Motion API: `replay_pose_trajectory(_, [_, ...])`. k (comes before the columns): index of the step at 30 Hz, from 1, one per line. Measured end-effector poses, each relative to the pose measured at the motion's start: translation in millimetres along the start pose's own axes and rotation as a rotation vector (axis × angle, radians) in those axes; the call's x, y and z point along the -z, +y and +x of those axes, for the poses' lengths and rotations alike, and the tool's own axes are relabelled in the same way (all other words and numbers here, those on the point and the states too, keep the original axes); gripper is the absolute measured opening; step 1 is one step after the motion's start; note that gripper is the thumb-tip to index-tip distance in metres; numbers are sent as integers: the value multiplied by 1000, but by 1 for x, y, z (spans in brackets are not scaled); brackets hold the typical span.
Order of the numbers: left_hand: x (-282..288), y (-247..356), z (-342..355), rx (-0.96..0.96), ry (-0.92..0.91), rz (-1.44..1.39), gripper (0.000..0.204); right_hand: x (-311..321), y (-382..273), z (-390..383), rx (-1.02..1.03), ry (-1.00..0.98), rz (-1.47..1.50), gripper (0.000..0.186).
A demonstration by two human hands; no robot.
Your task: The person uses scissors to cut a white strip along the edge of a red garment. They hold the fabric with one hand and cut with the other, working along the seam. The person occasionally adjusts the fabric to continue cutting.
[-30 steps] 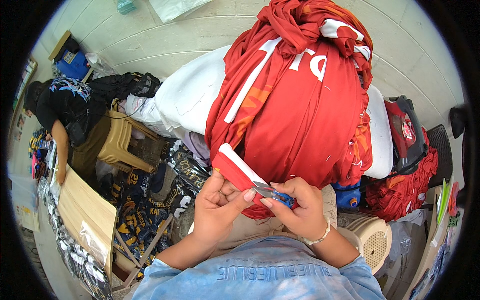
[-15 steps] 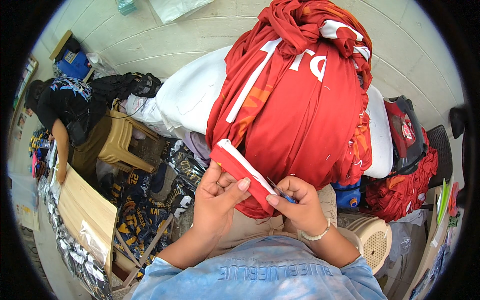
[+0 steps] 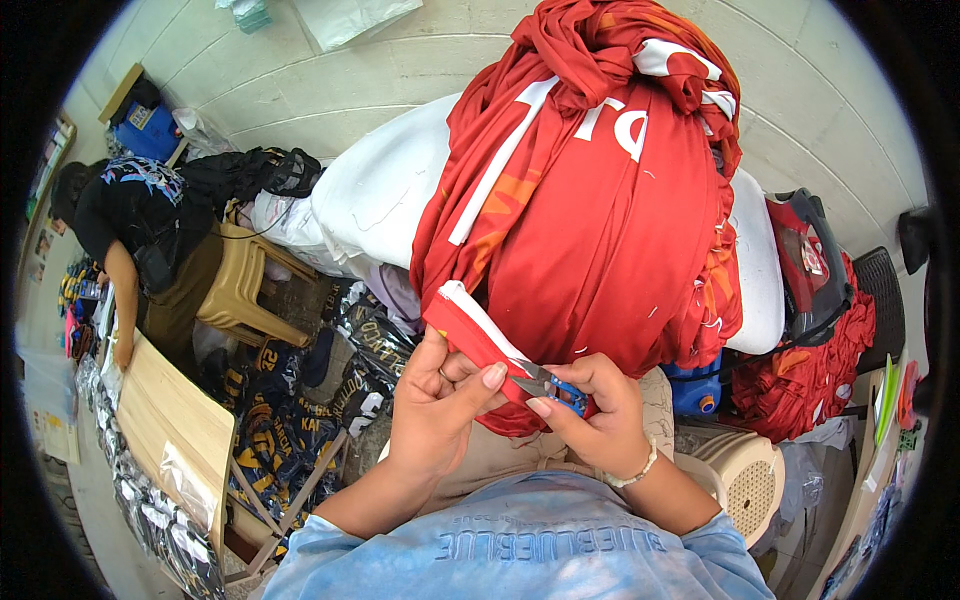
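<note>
A red jersey [image 3: 590,230] with white trim hangs over a big pile on my lap. My left hand [image 3: 435,415] pinches its red hem with a white edge [image 3: 470,325] and holds it taut. My right hand [image 3: 590,420] grips small blue-handled thread snips [image 3: 555,388], blades pointing at the hem between both thumbs. More red jerseys [image 3: 640,50] are bundled on top of the pile.
A white cloth bundle [image 3: 385,190] lies behind the jerseys. At left a person in black leans over a wooden table [image 3: 175,430] beside a tan plastic stool [image 3: 245,290]. Dark printed garments [image 3: 280,420] cover the floor. A beige basket [image 3: 745,480] and red clothes [image 3: 815,375] sit at right.
My left hand shifted its pinch along the hem and pulled it tighter. The snips in my right hand moved in against the hem edge.
</note>
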State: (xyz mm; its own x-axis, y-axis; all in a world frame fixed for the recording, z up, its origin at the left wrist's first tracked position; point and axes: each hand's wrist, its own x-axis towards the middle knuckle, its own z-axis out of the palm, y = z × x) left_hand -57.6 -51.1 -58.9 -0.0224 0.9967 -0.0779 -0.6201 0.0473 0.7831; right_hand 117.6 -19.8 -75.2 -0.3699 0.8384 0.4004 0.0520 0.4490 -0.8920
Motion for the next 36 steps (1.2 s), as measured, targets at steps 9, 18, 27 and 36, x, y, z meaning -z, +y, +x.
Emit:
replay_pose_trajectory(9, [-3,-1,-4,-2,24,-13,72,-2,1,2,40,20,-57,23])
replay_pose_trajectory(18, [0,-4,-5,-9,27,-28,71,-5,-2,-1,-444,26,597,15])
replay_pose_trajectory(27, [8,-1,8,-21,144,-98,66,0,9,-9,-389,-74,381,16])
replay_pose_trajectory(36, [5,0,6,-12,86,-42,68,-1,8,-9,-175,-32,181,23])
